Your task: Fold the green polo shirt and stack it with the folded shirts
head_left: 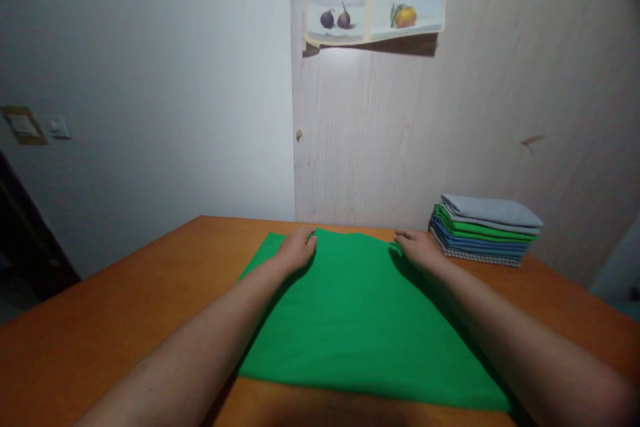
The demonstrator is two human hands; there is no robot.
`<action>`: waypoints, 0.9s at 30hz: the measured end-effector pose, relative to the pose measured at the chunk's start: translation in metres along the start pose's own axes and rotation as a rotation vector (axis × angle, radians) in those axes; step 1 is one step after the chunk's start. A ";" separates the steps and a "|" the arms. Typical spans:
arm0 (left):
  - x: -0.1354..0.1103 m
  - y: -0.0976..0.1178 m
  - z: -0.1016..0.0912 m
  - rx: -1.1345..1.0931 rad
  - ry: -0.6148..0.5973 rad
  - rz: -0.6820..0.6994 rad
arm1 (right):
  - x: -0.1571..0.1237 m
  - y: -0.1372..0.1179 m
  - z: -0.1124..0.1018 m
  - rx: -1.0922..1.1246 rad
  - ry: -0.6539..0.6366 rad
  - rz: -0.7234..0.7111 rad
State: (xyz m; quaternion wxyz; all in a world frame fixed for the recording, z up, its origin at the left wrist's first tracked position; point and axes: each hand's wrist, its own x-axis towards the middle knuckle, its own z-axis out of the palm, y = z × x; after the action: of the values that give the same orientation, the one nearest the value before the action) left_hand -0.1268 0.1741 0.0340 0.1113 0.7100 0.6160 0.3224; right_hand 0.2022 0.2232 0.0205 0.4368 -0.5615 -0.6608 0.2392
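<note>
A green cloth (365, 320) lies spread on the wooden table in front of me, its near edge fairly straight and its far edge slightly wavy. At the far edge, left of the middle, my left hand (299, 249) is closed on the cloth, thumb toward the inside. My right hand (419, 248) is at the far right corner, its fingers closed on the fabric, which lifts a little there. The fingertips of both hands are partly hidden. My forearms cover parts of the cloth's left and right sides.
A stack of folded cloths (487, 230), grey on top with green, blue and checked layers below, stands at the back right of the orange-brown table (165, 287). Behind the table rises a wall with a fruit poster (370, 13). Switches (59, 127) sit on the left wall.
</note>
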 end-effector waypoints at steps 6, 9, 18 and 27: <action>0.000 0.010 0.031 0.306 -0.179 0.128 | 0.003 -0.038 0.064 -0.345 -0.289 -0.168; -0.003 0.004 0.040 0.453 -0.298 0.077 | -0.007 -0.034 0.087 -0.491 -0.392 -0.157; 0.002 -0.004 0.041 0.404 -0.313 -0.015 | -0.008 -0.021 0.088 -0.749 -0.500 -0.124; 0.000 -0.014 0.032 0.394 -0.339 -0.036 | -0.014 -0.006 0.054 -0.835 -0.488 -0.063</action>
State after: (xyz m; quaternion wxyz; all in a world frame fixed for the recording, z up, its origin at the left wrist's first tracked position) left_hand -0.1188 0.1848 0.0013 0.0785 0.7508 0.6521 0.0704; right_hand 0.1536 0.2176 -0.0064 0.0133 -0.5961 -0.8002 0.0650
